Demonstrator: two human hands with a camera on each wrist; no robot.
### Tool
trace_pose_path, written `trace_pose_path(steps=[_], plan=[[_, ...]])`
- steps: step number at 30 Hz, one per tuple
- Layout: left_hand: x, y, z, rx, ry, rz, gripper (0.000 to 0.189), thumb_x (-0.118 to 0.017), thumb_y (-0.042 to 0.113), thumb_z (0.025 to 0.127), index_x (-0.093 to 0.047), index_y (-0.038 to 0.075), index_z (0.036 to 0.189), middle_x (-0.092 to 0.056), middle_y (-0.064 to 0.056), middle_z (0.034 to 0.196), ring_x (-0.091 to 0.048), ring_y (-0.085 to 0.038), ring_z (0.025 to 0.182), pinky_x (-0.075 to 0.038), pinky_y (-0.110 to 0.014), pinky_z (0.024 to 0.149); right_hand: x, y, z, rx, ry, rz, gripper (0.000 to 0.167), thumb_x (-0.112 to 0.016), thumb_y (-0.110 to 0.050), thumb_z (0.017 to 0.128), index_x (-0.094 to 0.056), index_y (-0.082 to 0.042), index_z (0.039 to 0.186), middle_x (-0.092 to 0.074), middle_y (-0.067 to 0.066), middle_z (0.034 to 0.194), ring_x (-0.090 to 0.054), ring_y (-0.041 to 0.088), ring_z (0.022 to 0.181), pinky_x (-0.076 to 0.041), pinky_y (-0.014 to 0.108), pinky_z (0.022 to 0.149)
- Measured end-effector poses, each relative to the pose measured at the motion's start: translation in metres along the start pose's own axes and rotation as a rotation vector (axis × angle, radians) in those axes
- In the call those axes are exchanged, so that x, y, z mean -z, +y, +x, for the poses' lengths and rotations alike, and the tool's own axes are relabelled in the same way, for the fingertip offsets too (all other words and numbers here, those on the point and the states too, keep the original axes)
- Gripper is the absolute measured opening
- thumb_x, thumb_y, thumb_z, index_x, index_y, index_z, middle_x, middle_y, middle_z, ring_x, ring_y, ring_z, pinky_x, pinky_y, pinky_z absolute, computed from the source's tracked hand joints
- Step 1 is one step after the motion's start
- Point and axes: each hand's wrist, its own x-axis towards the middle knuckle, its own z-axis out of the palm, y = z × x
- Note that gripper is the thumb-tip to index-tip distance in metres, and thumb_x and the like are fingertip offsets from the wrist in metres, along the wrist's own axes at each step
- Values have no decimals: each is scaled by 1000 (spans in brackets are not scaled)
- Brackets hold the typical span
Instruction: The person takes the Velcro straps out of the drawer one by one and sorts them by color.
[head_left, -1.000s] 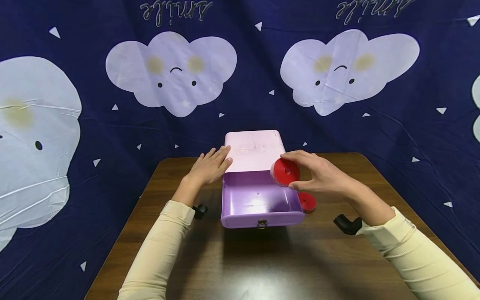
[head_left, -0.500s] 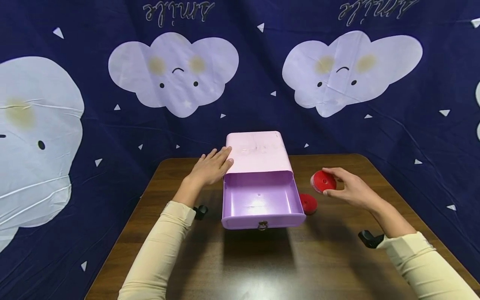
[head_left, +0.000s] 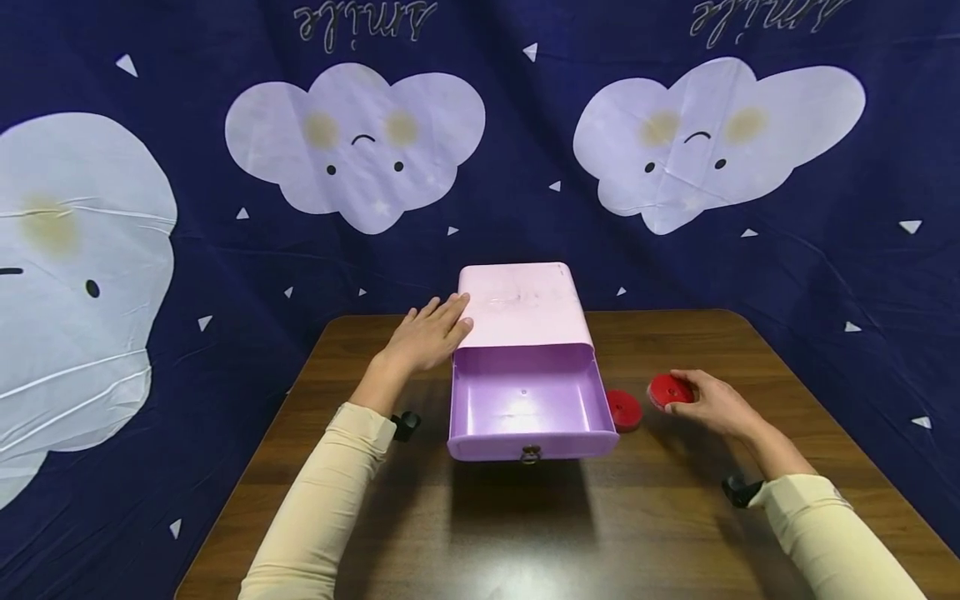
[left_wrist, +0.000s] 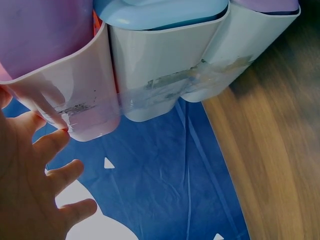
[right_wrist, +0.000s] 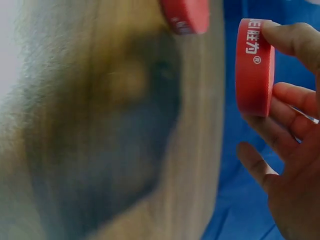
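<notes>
In the head view a drawer unit (head_left: 525,304) with a pale pink top has its purple drawer (head_left: 517,400) pulled out, nothing lying inside. My left hand (head_left: 426,335) rests on the unit's upper left edge, fingers spread and fairly straight; the left wrist view shows the fingertips against the casing (left_wrist: 75,107). My right hand (head_left: 716,404) pinches a red tape roll (head_left: 670,392) between thumb and fingers, right of the drawer. White lettering marks that roll's outer side in the right wrist view. A second red tape roll (head_left: 623,410) lies beside the drawer's right side.
Below the top drawer, the left wrist view shows more stacked drawers, one with a blue front (left_wrist: 165,12), joined by clear tape (left_wrist: 155,95). The wooden table (head_left: 525,533) meets a dark blue cloth (head_left: 517,225) with cloud prints at the back.
My right hand has carried the red tape roll from over the drawer out to the right and down toward the table, beside the other roll. My left hand has stayed on the unit.
</notes>
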Motion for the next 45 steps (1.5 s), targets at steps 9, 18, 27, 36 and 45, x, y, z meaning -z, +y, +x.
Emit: trace_pose_path(steps=[9,18,27,36,45], plan=[[-1,4,0,-9,11,-14,59,-12,58,98,-6,34,152,-9,8,160,-9,-25,149,-7,-54,119,-17,20,0,-61,-64,-40,68,-71,-34,81,-49,7,130,-57,31,121,-57,39,106,-45,43,81],[1,6,0,-16,19,-16,59,-11,58,98,-5,35,152,-9,9,160,-9,-24,149,-7,-53,120,-24,22,-4,-65,-87,-53,68,-71,-34,79,-50,8,128,-55,33,122,-55,45,110,-45,52,86],[1,7,1,-17,18,-20,59,-11,58,98,-5,34,152,-8,9,160,-8,-24,149,-6,-53,120,-26,20,-6,-33,-101,-54,68,-73,-32,78,-51,10,126,-57,33,118,-56,44,106,-45,53,86],[0,3,0,-6,1,-19,59,-11,57,99,-5,34,152,-8,7,161,-8,-25,149,-6,-53,119,-22,7,-8,6,6,-33,62,-71,-31,83,-51,7,127,-57,30,119,-54,45,109,-44,57,86],[0,-1,0,-2,-3,-16,59,-11,58,98,-5,33,152,-9,6,161,-9,-26,149,-7,-55,119,-1,-54,-18,85,220,62,45,-69,-30,86,-59,-7,123,-64,16,116,-59,30,103,-49,39,86]])
